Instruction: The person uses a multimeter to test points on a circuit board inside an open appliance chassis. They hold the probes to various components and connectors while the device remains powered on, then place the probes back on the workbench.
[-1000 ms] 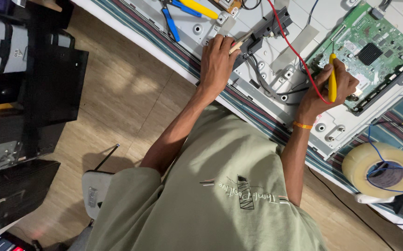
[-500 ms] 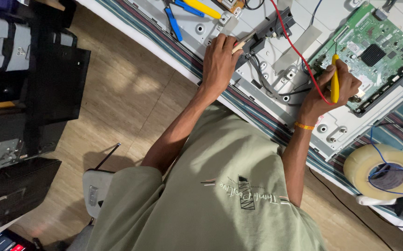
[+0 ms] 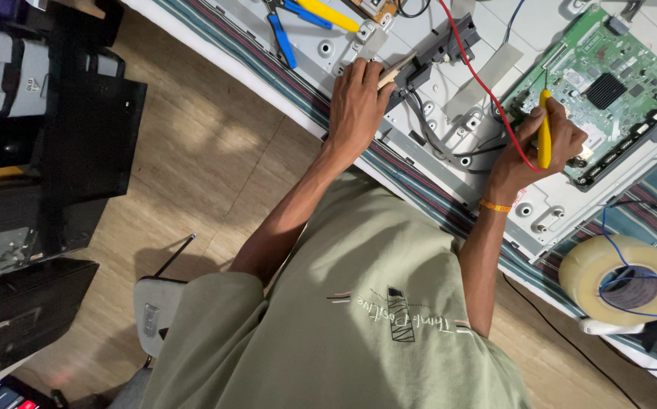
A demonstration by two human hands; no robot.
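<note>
Yellow probe (image 3: 544, 129) gripped in right hand (image 3: 544, 144), left hand (image 3: 359, 98) pinching wooden stick (image 3: 394, 72), striped bench cloth (image 3: 412, 185), tan floor (image 3: 192, 174)

Yellow probe (image 3: 544, 129) stands tip-down on the green circuit board (image 3: 616, 83).

Sage-green short-sleeved T-shirt (image 3: 344, 318), 1 orange, perhaps rubber, wristband (image 3: 495, 206)

A green printed circuit board (image 3: 616, 83) is lying on the white metal panel (image 3: 495, 45) covering the surface, with blue- and yellow-handled pliers (image 3: 306, 19) lying toward its left and a beige tape roll (image 3: 624, 276) sitting toward its right.
</note>
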